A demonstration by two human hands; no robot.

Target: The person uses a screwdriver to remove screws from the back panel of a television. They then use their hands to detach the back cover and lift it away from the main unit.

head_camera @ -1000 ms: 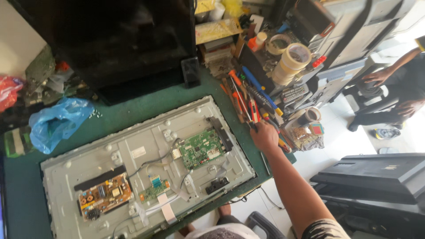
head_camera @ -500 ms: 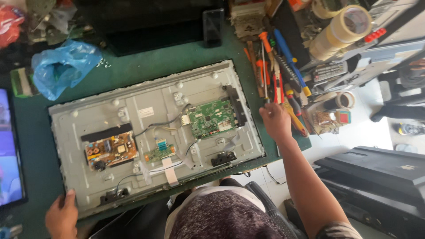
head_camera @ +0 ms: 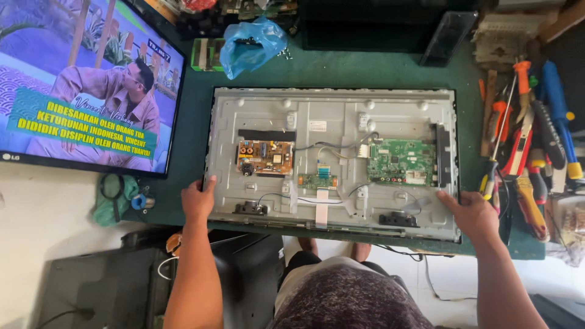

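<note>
An opened flat-screen television panel [head_camera: 335, 103] lies back-side up on a green table, its grey metal chassis exposed. A brown power board [head_camera: 264, 157] sits left of centre, a green main board [head_camera: 401, 161] on the right, and a small green board [head_camera: 317, 181] between them, joined by cables. My left hand [head_camera: 198, 200] grips the panel's near left corner. My right hand [head_camera: 472, 213] grips the near right corner. Both hands rest on the chassis edge, fingers curled over it.
A switched-on television [head_camera: 85, 85] stands at the left. A blue plastic bag [head_camera: 251, 44] lies behind the panel. Screwdrivers and pliers [head_camera: 524, 140] are heaped along the right. Dark television housings [head_camera: 378, 24] stand at the back, another on the floor [head_camera: 97, 286].
The view swung so the panel now lies square before me. My right hand moved from the tools to the panel's near right corner, and my left hand closed on its near left corner.
</note>
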